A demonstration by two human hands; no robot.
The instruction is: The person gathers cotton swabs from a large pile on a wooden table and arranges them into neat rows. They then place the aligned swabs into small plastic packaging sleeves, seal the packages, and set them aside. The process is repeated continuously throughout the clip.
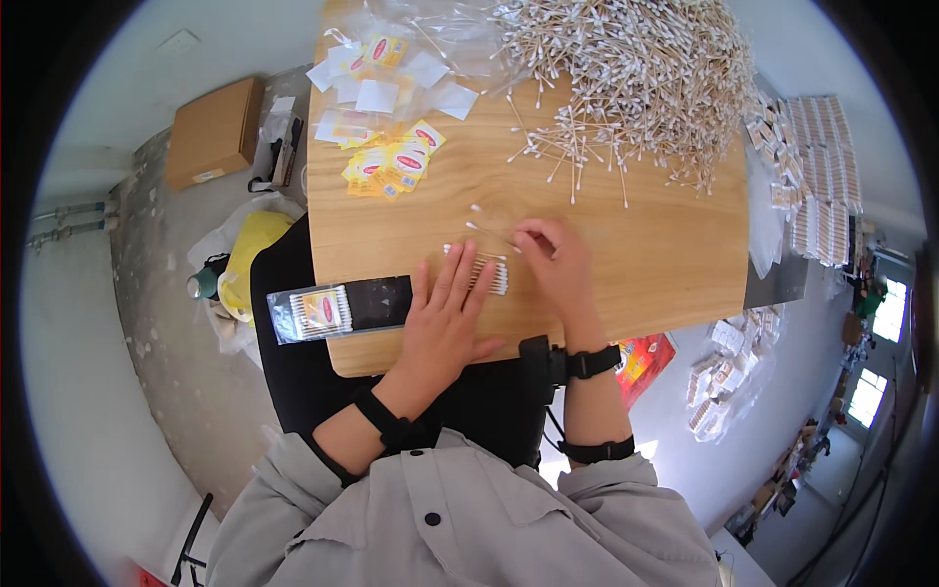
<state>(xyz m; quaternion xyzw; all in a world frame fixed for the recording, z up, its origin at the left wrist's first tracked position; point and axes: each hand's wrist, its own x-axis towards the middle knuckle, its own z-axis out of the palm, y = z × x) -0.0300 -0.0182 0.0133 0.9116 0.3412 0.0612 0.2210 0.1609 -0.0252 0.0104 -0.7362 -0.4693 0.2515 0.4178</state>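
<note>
My left hand [440, 323] lies flat near the table's front edge, fingers stretched out and partly covering a short row of cotton swabs [500, 278]. Just right of it, my right hand [559, 264] has thumb and fingers closed at the end of a loose cotton swab [487, 231], whose white tip points left. Another white tip shows slightly farther away. Left of my left hand, a clear packet [311, 313] of swabs with a yellow-and-red card rests on a black strip [381, 303], partly past the table's edge.
A large heap of cotton swabs [636, 88] covers the table's far right. Yellow cards [396, 164] and clear bags [430, 29] lie at the far left. Packed swab bundles [820, 166] stand beyond the right edge, others [729, 367] lower down. A cardboard box [215, 132] sits on the floor at left.
</note>
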